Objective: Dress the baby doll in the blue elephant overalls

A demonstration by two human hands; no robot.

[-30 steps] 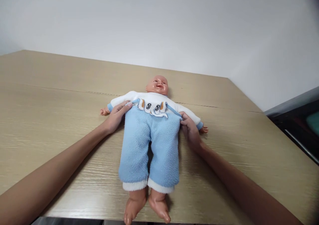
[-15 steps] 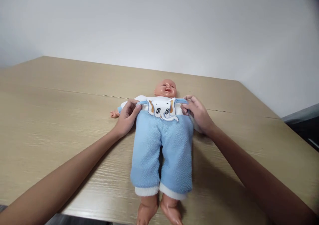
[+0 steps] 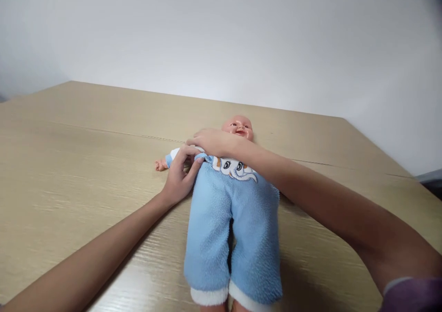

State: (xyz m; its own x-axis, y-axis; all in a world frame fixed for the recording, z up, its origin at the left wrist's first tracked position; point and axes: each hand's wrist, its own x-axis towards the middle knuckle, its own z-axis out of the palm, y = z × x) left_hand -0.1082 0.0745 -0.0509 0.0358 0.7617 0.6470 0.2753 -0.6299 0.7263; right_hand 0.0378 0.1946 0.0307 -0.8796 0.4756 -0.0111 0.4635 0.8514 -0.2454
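A baby doll [image 3: 239, 125] lies on its back, its head away from me. It wears fluffy blue trousers [image 3: 221, 215] with white cuffs and an elephant patch [image 3: 236, 167] on the front, over a white top. My left hand [image 3: 183, 171] pinches the blue waistband edge at the doll's side, left in the picture. My right hand [image 3: 210, 140] reaches across the doll's chest to that same side, above my left hand; its fingertips are mostly hidden. The right forearm covers part of the chest and the patch's upper edge. One small doll hand [image 3: 160, 165] sticks out at the left.
The doll rests on a light wooden table [image 3: 103, 178] with a seam running across it. Behind the table rises a plain pale wall [image 3: 207, 40]. A dark object [image 3: 433, 183] shows beyond the table's right edge.
My right hand has let go of the waistband's right side and crossed over the chest to the left. My left hand stays at the left side. The view has shifted slightly.
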